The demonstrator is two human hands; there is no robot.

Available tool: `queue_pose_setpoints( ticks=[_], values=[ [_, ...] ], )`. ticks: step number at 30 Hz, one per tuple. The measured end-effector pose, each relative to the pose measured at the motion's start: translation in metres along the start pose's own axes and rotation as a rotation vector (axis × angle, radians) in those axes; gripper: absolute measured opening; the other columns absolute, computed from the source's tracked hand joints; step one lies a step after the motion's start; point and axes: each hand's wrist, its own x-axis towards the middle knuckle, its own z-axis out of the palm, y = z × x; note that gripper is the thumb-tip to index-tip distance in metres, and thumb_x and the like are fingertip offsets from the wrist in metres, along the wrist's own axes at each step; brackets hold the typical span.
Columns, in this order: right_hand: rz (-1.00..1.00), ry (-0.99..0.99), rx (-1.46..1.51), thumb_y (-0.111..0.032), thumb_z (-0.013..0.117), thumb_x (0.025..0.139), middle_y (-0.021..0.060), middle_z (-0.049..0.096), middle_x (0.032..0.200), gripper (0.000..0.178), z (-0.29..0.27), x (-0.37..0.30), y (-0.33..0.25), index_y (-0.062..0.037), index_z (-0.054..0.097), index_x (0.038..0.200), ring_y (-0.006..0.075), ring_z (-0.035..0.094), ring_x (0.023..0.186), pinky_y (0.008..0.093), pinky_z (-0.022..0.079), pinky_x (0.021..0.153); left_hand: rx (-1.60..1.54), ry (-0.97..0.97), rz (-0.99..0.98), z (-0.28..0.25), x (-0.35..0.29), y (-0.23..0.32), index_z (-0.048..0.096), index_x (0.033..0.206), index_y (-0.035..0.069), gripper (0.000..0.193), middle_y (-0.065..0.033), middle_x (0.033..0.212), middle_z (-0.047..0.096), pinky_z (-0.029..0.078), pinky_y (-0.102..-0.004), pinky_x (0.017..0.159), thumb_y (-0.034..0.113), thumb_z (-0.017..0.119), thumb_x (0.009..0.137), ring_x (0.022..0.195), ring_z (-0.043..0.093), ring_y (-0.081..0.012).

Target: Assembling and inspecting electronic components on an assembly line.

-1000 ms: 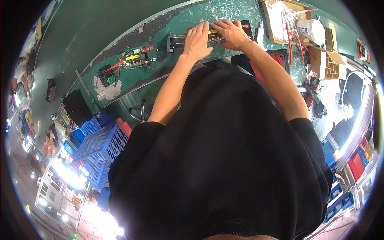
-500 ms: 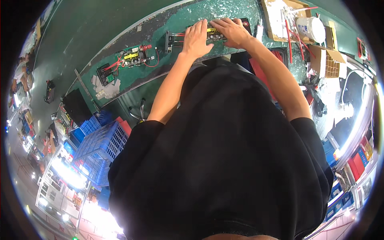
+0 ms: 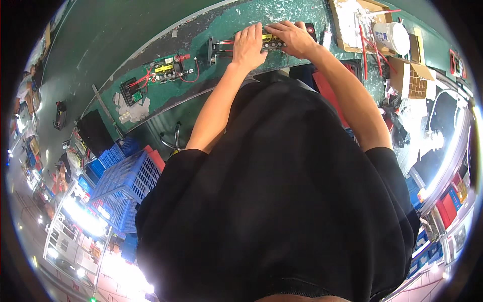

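Hands (image 3: 248,49) at circuit board (image 3: 273,44); grid divider (image 3: 418,87) inside cardboard box (image 3: 399,75).

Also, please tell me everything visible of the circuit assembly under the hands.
The circuit assembly is long and low, lying on the green bench. A yellow part and rounded silvery components show between the left hand and the right hand, which cover much of it. Red wires lead left to a black panel; the right end looks black, with a red spot.

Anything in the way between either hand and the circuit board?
Nothing visible: the left hand and right hand are over the circuit board, its yellow part showing between them. Anything directly beneath them is hidden.
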Motion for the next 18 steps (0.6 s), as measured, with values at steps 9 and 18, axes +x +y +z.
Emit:
queue_pose_setpoints(
  ticks=[9,18],
  values=[
    [-0.01,-0.004,-0.073,-0.014,0.074,0.066,-0.0012,0.048,0.139,0.084,0.001,0.0,-0.002,-0.019,0.04,0.143,0.0186,0.045,0.125,0.0462,0.036,0.096,0.005,-0.012,-0.007,-0.002,-0.001,-0.001,0.037,0.135,-0.005,0.087,-0.0161,0.125,0.051,0.038,-0.0427,0.1,0.026,0.08,0.066,0.121,0.048,-0.0294],
    [0.076,0.007,-0.06,-0.022,0.072,0.07,-0.0017,0.05,0.136,0.074,-0.004,0.002,-0.015,-0.0182,0.044,0.139,0.0174,0.045,0.125,0.0499,0.036,0.096,-0.016,0.006,0.004,-0.003,-0.002,-0.001,0.037,0.135,-0.005,0.085,-0.018,0.126,0.052,0.039,-0.0428,0.099,0.024,0.079,0.067,0.119,0.05,-0.0312]
  ],
)
